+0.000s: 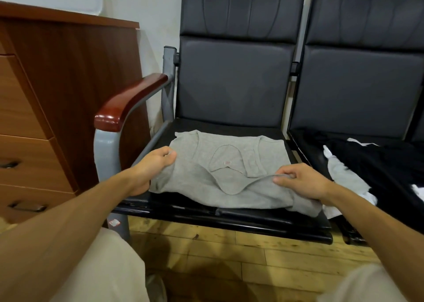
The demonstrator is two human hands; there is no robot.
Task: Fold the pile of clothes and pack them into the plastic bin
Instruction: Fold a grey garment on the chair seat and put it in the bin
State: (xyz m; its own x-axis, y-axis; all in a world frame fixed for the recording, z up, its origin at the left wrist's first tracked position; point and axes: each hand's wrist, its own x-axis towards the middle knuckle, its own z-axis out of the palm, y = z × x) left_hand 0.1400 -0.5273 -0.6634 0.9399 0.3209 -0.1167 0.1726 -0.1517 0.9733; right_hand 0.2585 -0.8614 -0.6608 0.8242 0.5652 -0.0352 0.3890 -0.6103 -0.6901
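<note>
Grey tank top (231, 164), flat, half-folded

Two black padded seats stand side by side against a pale wall (149, 1): the left chair (236, 79) and the right chair (362, 84). The left chair has a grey metal frame (106, 155) topped by a glossy reddish wooden armrest (128, 102). Beside it stands a brown wooden drawer cabinet (68, 72) with dark handles (8, 165). Below lies a yellowish plank floor (229, 251).
</note>
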